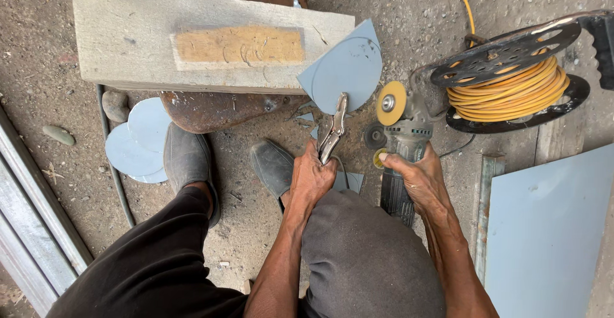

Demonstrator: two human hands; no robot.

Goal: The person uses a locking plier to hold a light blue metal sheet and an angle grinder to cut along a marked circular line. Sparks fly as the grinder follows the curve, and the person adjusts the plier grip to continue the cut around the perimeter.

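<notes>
Where gravel floor (268, 228) spreads, wooden block (192, 37) rests.

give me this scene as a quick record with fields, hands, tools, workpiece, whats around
left hand: grips locking pliers, whose jaws clamp the edge of the workpiece
right hand: grips an angle grinder with a yellow disc
workpiece: grey sheet-metal piece with a rounded edge, resting against a wooden block
disc to workpiece: close beside it; contact cannot be told
cut pieces: grey round discs lie on the ground by the left shoe
right side: yellow cable reel, flat grey sheet
ground: bare dirt with small offcuts
</notes>
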